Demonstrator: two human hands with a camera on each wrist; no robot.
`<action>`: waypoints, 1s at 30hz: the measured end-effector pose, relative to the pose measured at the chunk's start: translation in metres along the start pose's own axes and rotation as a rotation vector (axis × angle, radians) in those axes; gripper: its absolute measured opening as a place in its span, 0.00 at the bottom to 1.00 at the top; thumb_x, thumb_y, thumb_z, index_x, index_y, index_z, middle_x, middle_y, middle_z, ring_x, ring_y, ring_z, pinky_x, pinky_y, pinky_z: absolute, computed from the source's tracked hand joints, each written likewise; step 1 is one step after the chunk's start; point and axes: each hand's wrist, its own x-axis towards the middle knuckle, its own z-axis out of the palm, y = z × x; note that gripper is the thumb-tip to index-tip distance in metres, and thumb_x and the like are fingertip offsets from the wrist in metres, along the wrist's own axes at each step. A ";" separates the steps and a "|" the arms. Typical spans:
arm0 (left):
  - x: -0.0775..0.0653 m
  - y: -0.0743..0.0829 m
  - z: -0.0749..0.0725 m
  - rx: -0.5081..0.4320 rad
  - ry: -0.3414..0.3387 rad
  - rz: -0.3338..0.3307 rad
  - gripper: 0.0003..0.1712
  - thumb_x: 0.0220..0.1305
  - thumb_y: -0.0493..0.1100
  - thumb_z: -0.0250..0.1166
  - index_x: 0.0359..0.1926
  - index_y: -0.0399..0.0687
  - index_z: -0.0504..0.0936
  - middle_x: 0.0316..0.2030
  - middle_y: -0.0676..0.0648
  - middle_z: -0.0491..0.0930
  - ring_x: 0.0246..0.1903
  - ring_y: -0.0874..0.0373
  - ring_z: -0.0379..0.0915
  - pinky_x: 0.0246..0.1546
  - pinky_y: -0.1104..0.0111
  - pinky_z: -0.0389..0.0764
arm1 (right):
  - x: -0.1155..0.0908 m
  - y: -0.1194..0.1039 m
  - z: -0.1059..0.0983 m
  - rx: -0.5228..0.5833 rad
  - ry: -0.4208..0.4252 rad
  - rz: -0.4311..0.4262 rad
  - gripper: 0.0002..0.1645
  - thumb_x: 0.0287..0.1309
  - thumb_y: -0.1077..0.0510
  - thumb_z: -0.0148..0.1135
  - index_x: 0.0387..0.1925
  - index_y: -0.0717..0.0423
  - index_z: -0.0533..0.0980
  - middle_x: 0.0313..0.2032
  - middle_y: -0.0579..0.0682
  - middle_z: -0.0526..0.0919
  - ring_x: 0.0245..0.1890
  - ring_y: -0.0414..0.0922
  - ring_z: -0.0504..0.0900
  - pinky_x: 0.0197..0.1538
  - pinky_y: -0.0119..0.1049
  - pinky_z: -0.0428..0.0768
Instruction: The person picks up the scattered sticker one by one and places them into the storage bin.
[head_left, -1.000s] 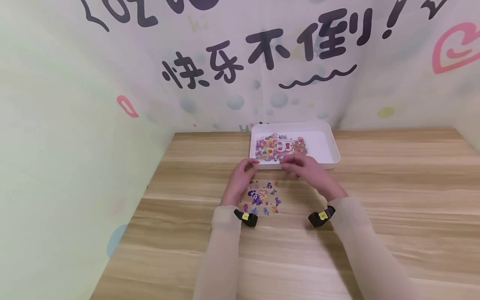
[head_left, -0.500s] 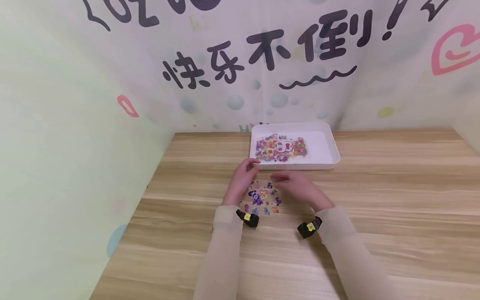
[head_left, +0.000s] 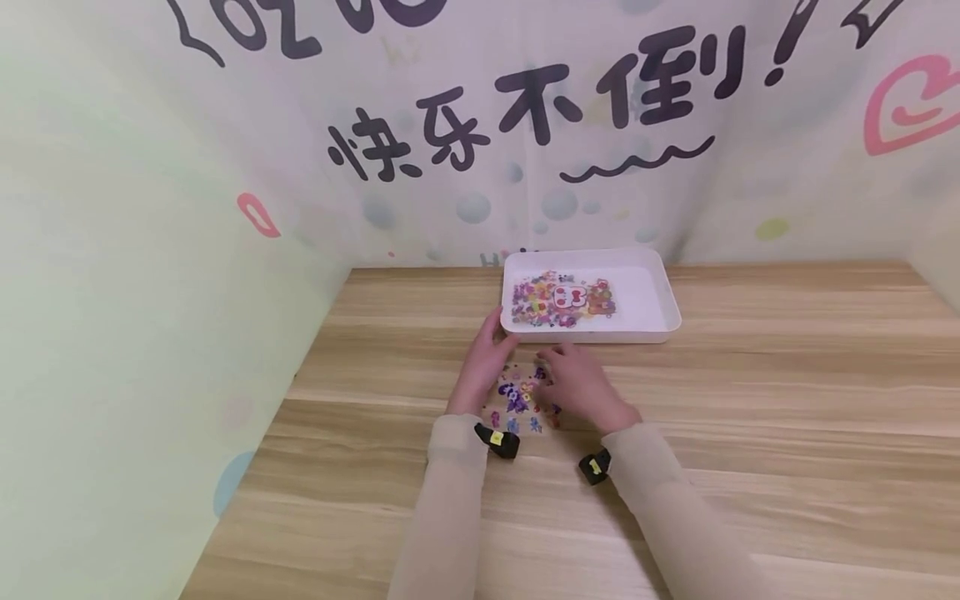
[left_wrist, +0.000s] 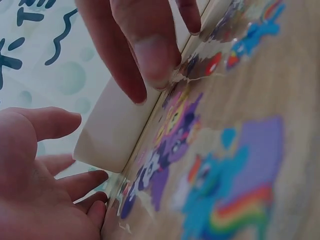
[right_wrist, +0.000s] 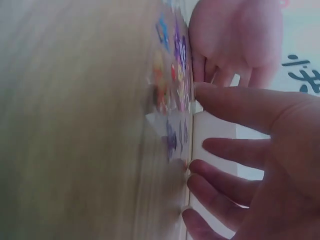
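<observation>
A clear sticker sheet (head_left: 514,398) printed with colourful cartoon ponies lies flat on the table between my hands. My left hand (head_left: 480,367) rests along its left edge, fingers loosely bent near the white tray's front corner; in the left wrist view, the little-finger side of this hand (left_wrist: 35,180) is down at the sheet. Over the sheet's right part is my right hand (head_left: 581,385), pointing inward. Its fingers are spread and relaxed in the right wrist view, the thumb (right_wrist: 220,102) close over the sheet. Nothing shows gripped in either hand.
Behind the sheet stands a shallow white tray (head_left: 648,337), holding a clear packet (head_left: 562,298) full of colourful stickers with a white cartoon face. A printed cloth (head_left: 465,167) hangs right behind the tray. The wood-grain table (head_left: 787,400) extends to both sides.
My right hand has come away from the tray's front edge, moving left and toward me until it is over the sheet. My left hand has barely shifted, its fingers spreading slightly.
</observation>
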 end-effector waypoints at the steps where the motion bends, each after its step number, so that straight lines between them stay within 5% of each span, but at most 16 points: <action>1: 0.000 0.000 0.000 -0.002 0.004 0.002 0.36 0.60 0.53 0.55 0.67 0.64 0.49 0.65 0.56 0.52 0.64 0.57 0.45 0.61 0.53 0.48 | -0.001 -0.002 0.000 -0.011 -0.001 0.011 0.33 0.46 0.50 0.65 0.54 0.58 0.70 0.50 0.58 0.70 0.50 0.55 0.66 0.52 0.54 0.65; 6: 0.001 -0.001 0.001 0.007 0.019 -0.012 0.41 0.60 0.53 0.55 0.68 0.59 0.44 0.66 0.57 0.52 0.65 0.58 0.42 0.62 0.54 0.44 | -0.004 -0.007 0.001 -0.069 -0.011 0.020 0.31 0.44 0.48 0.67 0.50 0.57 0.73 0.47 0.55 0.68 0.48 0.53 0.64 0.49 0.51 0.66; 16: 0.000 0.000 0.003 0.069 0.007 -0.015 0.32 0.62 0.54 0.53 0.66 0.66 0.54 0.65 0.56 0.54 0.64 0.55 0.45 0.61 0.52 0.48 | -0.003 -0.004 0.000 -0.059 -0.040 0.058 0.31 0.39 0.46 0.70 0.46 0.55 0.74 0.43 0.52 0.70 0.45 0.51 0.65 0.47 0.49 0.67; 20: -0.001 0.001 0.005 0.118 0.028 0.004 0.31 0.62 0.53 0.52 0.66 0.62 0.56 0.64 0.53 0.58 0.63 0.55 0.50 0.61 0.54 0.51 | -0.002 -0.001 0.000 0.001 -0.058 0.057 0.29 0.38 0.48 0.71 0.44 0.54 0.73 0.38 0.49 0.74 0.40 0.49 0.70 0.45 0.46 0.70; 25: -0.003 0.002 0.008 0.146 0.056 0.036 0.30 0.64 0.52 0.50 0.66 0.57 0.56 0.63 0.51 0.60 0.62 0.54 0.53 0.60 0.58 0.55 | 0.001 0.003 0.001 0.131 -0.105 0.041 0.33 0.40 0.53 0.70 0.51 0.55 0.69 0.44 0.51 0.77 0.43 0.49 0.75 0.47 0.46 0.73; 30: -0.004 0.004 0.009 0.148 0.081 0.003 0.30 0.64 0.55 0.48 0.66 0.57 0.56 0.63 0.51 0.60 0.61 0.53 0.55 0.59 0.56 0.56 | 0.004 0.014 0.003 0.218 -0.107 0.049 0.29 0.49 0.56 0.63 0.54 0.54 0.68 0.45 0.52 0.77 0.41 0.48 0.76 0.44 0.47 0.74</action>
